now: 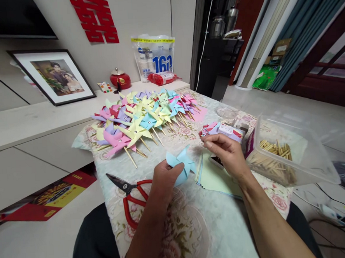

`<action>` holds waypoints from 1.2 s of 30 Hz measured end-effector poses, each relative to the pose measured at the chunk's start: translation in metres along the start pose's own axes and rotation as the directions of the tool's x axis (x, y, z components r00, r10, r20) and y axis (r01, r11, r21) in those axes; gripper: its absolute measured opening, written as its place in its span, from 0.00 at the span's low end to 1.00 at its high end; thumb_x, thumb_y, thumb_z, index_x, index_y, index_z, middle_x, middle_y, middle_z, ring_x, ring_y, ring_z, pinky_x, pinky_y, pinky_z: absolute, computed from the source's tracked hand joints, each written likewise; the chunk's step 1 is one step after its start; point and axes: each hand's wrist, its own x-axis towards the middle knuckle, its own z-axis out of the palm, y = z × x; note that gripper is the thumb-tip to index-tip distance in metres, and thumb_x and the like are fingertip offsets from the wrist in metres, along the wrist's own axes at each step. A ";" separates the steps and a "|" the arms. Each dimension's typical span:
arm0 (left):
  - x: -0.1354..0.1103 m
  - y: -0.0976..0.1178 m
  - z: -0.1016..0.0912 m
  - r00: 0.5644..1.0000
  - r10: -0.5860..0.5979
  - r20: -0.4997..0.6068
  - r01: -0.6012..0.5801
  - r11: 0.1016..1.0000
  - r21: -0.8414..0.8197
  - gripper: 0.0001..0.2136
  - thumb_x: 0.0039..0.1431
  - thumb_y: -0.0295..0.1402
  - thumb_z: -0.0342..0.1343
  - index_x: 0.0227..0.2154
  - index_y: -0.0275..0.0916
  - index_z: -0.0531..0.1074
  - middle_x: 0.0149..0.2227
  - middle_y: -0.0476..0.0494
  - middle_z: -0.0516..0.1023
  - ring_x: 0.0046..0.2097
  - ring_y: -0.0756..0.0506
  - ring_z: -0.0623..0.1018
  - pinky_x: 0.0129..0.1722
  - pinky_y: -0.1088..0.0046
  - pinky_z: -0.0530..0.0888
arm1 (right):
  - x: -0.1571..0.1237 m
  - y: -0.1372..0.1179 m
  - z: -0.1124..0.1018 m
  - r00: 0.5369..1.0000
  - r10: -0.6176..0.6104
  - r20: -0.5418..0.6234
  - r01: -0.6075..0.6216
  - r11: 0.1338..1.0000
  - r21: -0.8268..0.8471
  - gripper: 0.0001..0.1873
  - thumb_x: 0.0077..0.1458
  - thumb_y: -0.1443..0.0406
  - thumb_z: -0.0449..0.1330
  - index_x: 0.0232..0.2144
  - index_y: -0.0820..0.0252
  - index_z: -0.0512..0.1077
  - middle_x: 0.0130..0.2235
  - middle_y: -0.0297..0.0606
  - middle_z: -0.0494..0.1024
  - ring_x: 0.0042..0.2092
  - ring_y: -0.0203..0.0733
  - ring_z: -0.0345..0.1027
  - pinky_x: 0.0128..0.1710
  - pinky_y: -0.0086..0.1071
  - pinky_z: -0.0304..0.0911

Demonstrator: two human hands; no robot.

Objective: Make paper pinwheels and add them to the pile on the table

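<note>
My left hand (166, 173) grips a light blue paper pinwheel (187, 161) between thumb and fingers, its corners folded toward the centre. My right hand (228, 151) is raised to the right of it, thumb and fingertips pinched together. Whatever lies in that pinch is too small to make out. Under the right hand sits a small open box (216, 162) with dark contents, partly hidden. It rests on a stack of pale green and blue paper sheets (218, 179). Red-handled scissors (134, 189) lie spread apart beside my left forearm, which covers part of one handle.
Many finished pinwheels (136, 131) on wooden sticks are heaped across the table's far side. A clear plastic bin (311, 155) holds short wooden sticks (277, 151) at the right. Behind stand a framed photo (55, 77), a red jar (120, 80) and a bag of cups (154, 58).
</note>
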 end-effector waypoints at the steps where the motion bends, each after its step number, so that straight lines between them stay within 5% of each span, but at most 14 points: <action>1: 0.001 0.000 0.000 1.000 -0.009 -0.003 0.009 1.000 -0.010 0.12 0.38 0.35 0.67 0.26 0.34 0.76 0.21 0.50 0.75 0.23 0.49 0.70 0.24 0.74 0.66 | 0.001 0.000 -0.006 0.997 -0.018 -0.076 0.021 0.999 0.033 0.10 0.54 0.59 0.66 0.36 0.57 0.77 0.40 0.38 0.80 0.40 0.40 0.72 0.43 0.35 0.67; 5: 0.003 -0.001 0.000 1.000 -0.015 0.004 0.015 0.998 -0.063 0.13 0.38 0.35 0.69 0.26 0.33 0.76 0.22 0.51 0.75 0.23 0.51 0.70 0.25 0.75 0.66 | 0.003 -0.009 -0.029 0.974 -0.057 -0.219 0.057 0.998 -0.004 0.09 0.55 0.59 0.64 0.35 0.58 0.76 0.35 0.35 0.79 0.34 0.37 0.70 0.37 0.32 0.66; 8: 0.003 -0.001 0.002 1.000 -0.025 0.000 0.025 0.993 -0.114 0.14 0.37 0.34 0.70 0.27 0.33 0.77 0.24 0.50 0.78 0.25 0.50 0.72 0.28 0.74 0.69 | 0.003 -0.025 -0.042 0.995 -0.068 -0.076 0.039 0.940 -0.339 0.07 0.57 0.61 0.62 0.30 0.59 0.76 0.29 0.33 0.76 0.30 0.37 0.67 0.32 0.31 0.61; 13: 0.005 0.000 0.004 1.000 0.001 -0.012 -0.003 0.984 -0.180 0.12 0.37 0.32 0.69 0.28 0.35 0.77 0.25 0.50 0.79 0.27 0.48 0.74 0.30 0.74 0.70 | 0.001 -0.046 -0.048 0.949 0.085 0.303 0.211 0.540 -0.815 0.10 0.59 0.68 0.57 0.28 0.59 0.77 0.29 0.38 0.79 0.31 0.39 0.69 0.32 0.32 0.54; 19: 0.005 -0.001 0.008 0.997 0.029 -0.071 -0.047 0.964 -0.264 0.12 0.37 0.33 0.69 0.28 0.36 0.75 0.25 0.50 0.79 0.28 0.47 0.75 0.32 0.73 0.71 | -0.003 -0.032 -0.031 0.900 0.352 0.258 0.201 0.192 -0.961 0.14 0.58 0.73 0.52 0.30 0.62 0.78 0.35 0.47 0.83 0.35 0.47 0.76 0.28 0.33 0.50; 29: 0.018 0.012 0.041 0.991 0.060 -0.118 -0.102 0.918 -0.383 0.14 0.36 0.34 0.68 0.28 0.38 0.73 0.25 0.51 0.78 0.30 0.46 0.77 0.35 0.70 0.73 | -0.002 -0.037 -0.015 0.882 0.440 0.170 0.149 0.082 -0.985 0.19 0.58 0.79 0.50 0.39 0.68 0.80 0.43 0.56 0.82 0.45 0.61 0.79 0.38 0.41 0.69; 36: 0.025 -0.004 0.035 0.992 0.096 -0.078 -0.117 0.930 -0.347 0.14 0.39 0.34 0.69 0.30 0.38 0.74 0.27 0.49 0.80 0.30 0.45 0.78 0.37 0.68 0.74 | -0.002 -0.030 -0.011 0.891 0.437 0.122 0.124 0.026 -0.992 0.20 0.58 0.80 0.48 0.42 0.70 0.79 0.48 0.61 0.78 0.43 0.60 0.80 0.35 0.41 0.72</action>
